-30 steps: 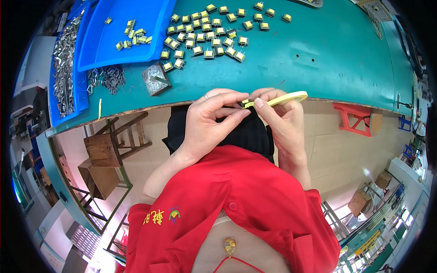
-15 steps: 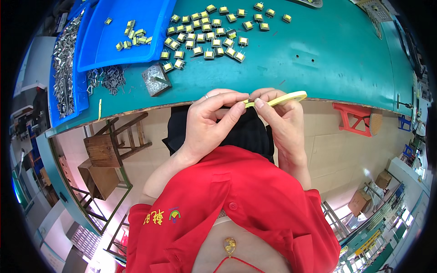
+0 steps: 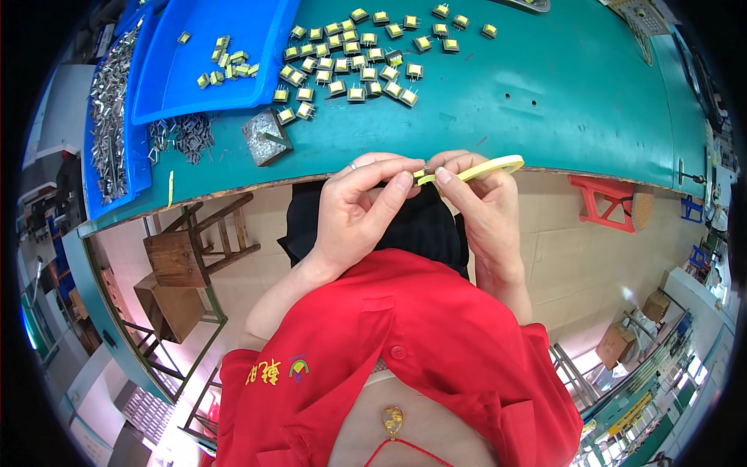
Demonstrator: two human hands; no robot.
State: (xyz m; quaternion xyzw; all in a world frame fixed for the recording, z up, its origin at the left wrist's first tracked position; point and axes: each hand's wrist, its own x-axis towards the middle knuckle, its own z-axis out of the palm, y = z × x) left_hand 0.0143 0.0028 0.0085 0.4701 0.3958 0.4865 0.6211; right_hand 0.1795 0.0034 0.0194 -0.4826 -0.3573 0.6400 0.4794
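At ten o'clock on the green tabletop (image 3: 545, 101) sits a blue plastic tray (image 3: 202, 70), with rows of small yellow-taped transformer parts (image 3: 366, 54) toward twelve. Below them, at the tabletop's edge, your left hand (image 3: 362, 210) pinches one small yellow part (image 3: 421, 174) steady, grip closed, so your right hand (image 3: 482, 206), also closed, can work a yellow tape strip (image 3: 482, 167) against it.
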